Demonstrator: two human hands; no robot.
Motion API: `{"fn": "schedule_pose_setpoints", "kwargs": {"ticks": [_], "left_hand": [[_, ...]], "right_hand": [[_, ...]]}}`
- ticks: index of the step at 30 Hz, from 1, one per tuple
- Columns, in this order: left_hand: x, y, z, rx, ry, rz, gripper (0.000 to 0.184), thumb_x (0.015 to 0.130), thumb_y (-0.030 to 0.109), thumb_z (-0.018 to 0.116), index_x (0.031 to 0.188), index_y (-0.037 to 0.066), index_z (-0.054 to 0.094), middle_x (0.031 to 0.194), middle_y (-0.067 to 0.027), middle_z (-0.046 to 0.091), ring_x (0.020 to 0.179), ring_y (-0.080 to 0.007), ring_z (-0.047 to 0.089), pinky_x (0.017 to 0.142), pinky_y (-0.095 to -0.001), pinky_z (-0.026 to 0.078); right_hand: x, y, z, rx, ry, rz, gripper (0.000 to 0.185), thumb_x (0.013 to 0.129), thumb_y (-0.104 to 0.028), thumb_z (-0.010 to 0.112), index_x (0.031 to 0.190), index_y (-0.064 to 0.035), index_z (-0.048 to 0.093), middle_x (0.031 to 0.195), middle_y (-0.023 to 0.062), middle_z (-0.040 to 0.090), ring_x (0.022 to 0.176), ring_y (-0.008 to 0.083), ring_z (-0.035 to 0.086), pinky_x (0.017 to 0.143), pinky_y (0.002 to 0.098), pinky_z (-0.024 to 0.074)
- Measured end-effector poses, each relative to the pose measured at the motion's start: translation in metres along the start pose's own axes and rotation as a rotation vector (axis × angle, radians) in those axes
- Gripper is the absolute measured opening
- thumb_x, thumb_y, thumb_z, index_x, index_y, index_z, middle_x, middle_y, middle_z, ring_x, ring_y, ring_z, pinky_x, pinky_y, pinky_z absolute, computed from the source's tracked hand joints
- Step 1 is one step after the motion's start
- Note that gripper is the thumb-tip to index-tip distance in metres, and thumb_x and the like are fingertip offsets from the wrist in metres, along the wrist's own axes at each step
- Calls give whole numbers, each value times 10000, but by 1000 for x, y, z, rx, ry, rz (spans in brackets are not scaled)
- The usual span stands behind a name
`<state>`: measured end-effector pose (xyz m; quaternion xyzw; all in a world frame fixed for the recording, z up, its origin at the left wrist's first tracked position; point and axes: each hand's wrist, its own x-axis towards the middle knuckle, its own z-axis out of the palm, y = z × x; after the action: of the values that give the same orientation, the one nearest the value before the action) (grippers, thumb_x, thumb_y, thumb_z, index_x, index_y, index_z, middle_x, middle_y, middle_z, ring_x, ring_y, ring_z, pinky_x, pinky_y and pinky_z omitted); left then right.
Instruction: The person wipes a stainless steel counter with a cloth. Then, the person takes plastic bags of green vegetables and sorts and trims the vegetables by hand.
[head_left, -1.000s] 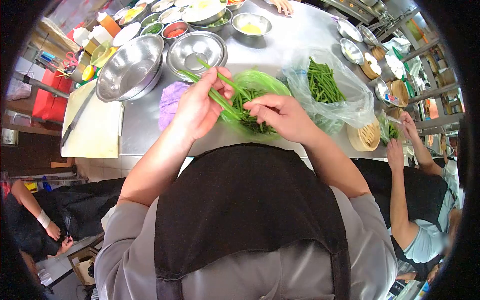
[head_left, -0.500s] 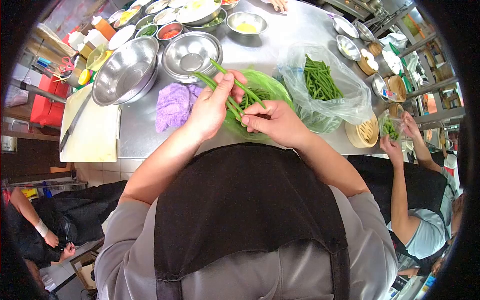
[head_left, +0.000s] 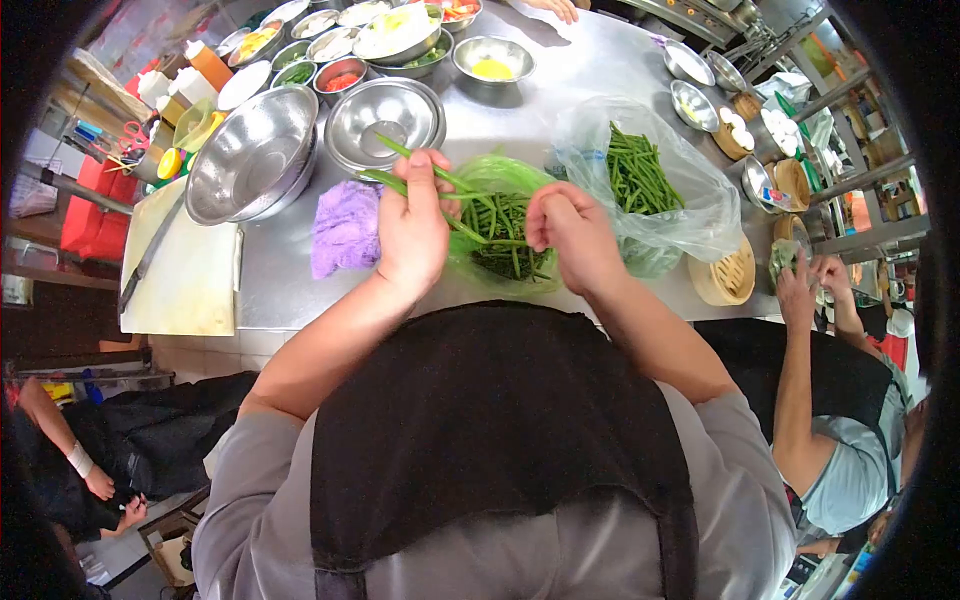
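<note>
My left hand (head_left: pixel 418 222) is closed around a few long green beans (head_left: pixel 394 146), whose ends stick out on both sides of the fingers. To its right, my right hand (head_left: pixel 572 232) has its fingers curled together; whatever is in them is hidden. Below and between both hands, an open green plastic bag (head_left: pixel 497 168) holds many cut green beans (head_left: pixel 508 258). A clear plastic bag (head_left: pixel 698 222) lies beyond my right hand, with a pile of longer green beans (head_left: pixel 640 170) inside.
A purple cloth (head_left: pixel 345 230) lies left of my left hand. Metal bowls (head_left: pixel 250 150) stand behind it. At far left, a knife (head_left: pixel 150 255) rests on a cutting board (head_left: pixel 195 280). A bamboo steamer (head_left: pixel 725 278) sits at the right edge, near a co-worker's hands (head_left: pixel 800 285).
My right hand has let go of the beans' lower ends and moved right and slightly up. My left hand, still holding beans, has shifted slightly left.
</note>
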<state>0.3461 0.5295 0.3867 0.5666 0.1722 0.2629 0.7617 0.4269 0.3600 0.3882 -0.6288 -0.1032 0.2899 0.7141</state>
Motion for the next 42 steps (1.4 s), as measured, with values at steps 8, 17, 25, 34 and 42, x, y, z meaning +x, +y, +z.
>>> {"fn": "schedule_pose_setpoints", "kwargs": {"ticks": [8, 17, 25, 34, 42], "left_hand": [[11, 16, 5, -131, 17, -81, 270, 1061, 359, 436, 1021, 116, 548, 767, 7, 480, 606, -102, 458, 535, -250, 366], [8, 8, 8, -130, -14, -80, 287, 1064, 370, 432, 1021, 109, 542, 782, 5, 446, 628, -95, 422, 552, -247, 361], [5, -4, 9, -73, -116, -148, 291, 1067, 374, 425, 1043, 110, 544, 798, -7, 466, 666, -111, 471, 581, -271, 402], [15, 6, -10, -184, -335, -314, 243, 1065, 272, 405, 1038, 56, 513, 853, -68, 561, 737, -190, 556, 642, -320, 468], [13, 28, -27, 92, -856, -646, 216, 1021, 222, 455, 1078, 28, 530, 619, 21, 415, 492, -104, 384, 478, -279, 356]], "right_hand": [[-11, -19, -5, -707, -292, -352, 184, 928, -105, 648, 1091, -48, 709, 1040, 51, 679, 936, 122, 623, 792, 287, 501], [-13, -13, 5, -502, -306, -214, 92, 906, -105, 682, 957, -35, 714, 819, -14, 649, 714, 41, 537, 640, 228, 441], [-14, -2, 7, -213, -335, -298, 25, 861, -21, 638, 880, -37, 632, 787, -41, 544, 698, 30, 480, 618, 224, 400], [-9, -19, -20, -1296, -385, -446, 119, 903, -142, 650, 920, -24, 653, 793, 81, 612, 693, 233, 600, 627, 354, 465], [0, -65, -4, -862, -139, -917, 202, 904, -173, 675, 1057, -42, 688, 1029, 165, 662, 960, 293, 639, 815, 405, 517]]}}
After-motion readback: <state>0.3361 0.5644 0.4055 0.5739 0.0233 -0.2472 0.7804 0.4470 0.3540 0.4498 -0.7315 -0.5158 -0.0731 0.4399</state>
